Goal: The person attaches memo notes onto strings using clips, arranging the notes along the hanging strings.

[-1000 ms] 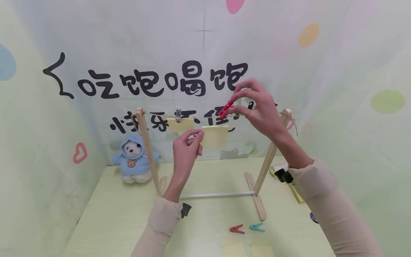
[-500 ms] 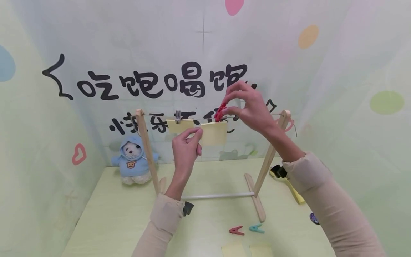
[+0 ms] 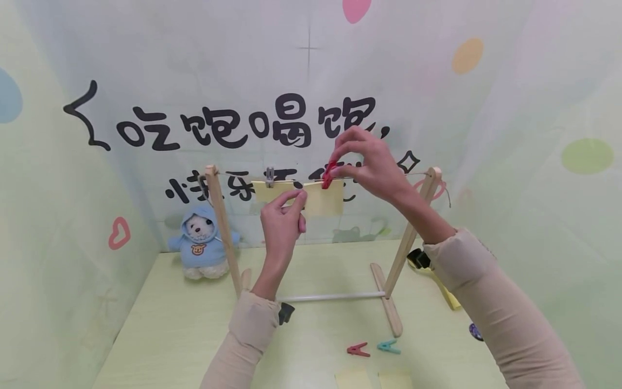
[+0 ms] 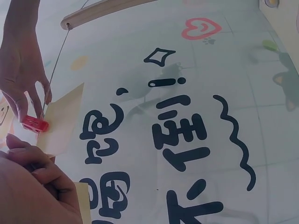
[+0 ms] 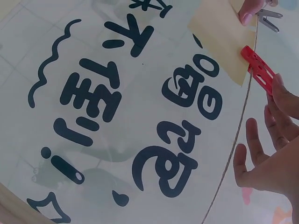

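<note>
My left hand (image 3: 282,219) pinches the left edge of a pale yellow paper sheet (image 3: 326,204) between thumb and finger, holding it up at the string (image 5: 236,140). With thumb and fingertips, my right hand (image 3: 371,162) pinches a red clothespin (image 3: 328,174). The clothespin's jaws sit over the sheet's top edge at the string, as the right wrist view shows. Just left along the string, a grey clothespin (image 3: 269,177) clips a second yellow sheet (image 3: 264,190).
A wooden frame (image 3: 407,254) carries the string between its posts. On the table lie a red clothespin (image 3: 358,349), a teal clothespin (image 3: 389,346) and two yellow sheets (image 3: 353,379) near the front. A plush toy (image 3: 204,246) sits behind the left post; a yellow object (image 3: 447,292) lies right.
My right hand has moved left and slightly down, bringing the red clothespin onto the sheet's top edge. The sheet has risen a little to the string; my left hand keeps its pinch.
</note>
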### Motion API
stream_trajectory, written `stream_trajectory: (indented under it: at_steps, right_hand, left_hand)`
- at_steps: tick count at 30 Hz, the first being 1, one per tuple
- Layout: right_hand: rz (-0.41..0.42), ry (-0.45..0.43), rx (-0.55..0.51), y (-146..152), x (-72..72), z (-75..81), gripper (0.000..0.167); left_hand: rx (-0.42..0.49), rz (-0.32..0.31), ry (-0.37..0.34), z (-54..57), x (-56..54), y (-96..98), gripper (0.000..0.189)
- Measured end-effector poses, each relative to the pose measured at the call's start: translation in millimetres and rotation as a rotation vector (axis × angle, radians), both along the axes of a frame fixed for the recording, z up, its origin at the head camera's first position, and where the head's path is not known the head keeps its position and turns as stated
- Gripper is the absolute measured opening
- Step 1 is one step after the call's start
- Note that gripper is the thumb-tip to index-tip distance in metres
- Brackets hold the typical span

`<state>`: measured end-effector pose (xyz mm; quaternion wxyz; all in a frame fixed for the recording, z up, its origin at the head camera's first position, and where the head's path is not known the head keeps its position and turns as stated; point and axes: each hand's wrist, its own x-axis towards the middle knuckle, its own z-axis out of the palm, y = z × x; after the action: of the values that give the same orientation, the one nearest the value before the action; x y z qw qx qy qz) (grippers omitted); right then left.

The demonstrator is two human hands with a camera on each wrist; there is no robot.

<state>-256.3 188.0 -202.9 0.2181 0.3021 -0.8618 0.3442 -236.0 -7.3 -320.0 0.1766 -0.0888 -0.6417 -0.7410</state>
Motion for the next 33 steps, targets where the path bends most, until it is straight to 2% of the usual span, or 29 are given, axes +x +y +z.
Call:
stream_trajectory:
  at_steps: [10, 16, 22, 28, 33]
  right_hand:
    - [0.005, -0.054, 0.051, -9, -0.3, 0.6, 0.023]
    - [0.011, -0.057, 0.065, -9, 0.2, -0.6, 0.027]
    - [0.031, -0.060, 0.075, -9, 0.2, -2.9, 0.028]
    - [0.033, -0.043, 0.072, -8, 3.8, -2.9, 0.033]
    - [0.029, 0.018, 0.038, -2, 12.8, -2.8, 0.027]
  left_hand:
    - [-0.028, 0.014, -0.010, 1.7, 0.6, -1.5, 0.023]
    - [-0.034, 0.012, -0.037, 1.4, 1.7, -1.5, 0.023]
    - [-0.034, -0.001, -0.028, -0.8, 2.1, -0.6, 0.023]
    - [-0.019, -0.006, -0.047, -2.4, 2.1, 1.0, 0.023]
    - [-0.014, 0.002, -0.068, -2.8, 2.7, 0.5, 0.023]
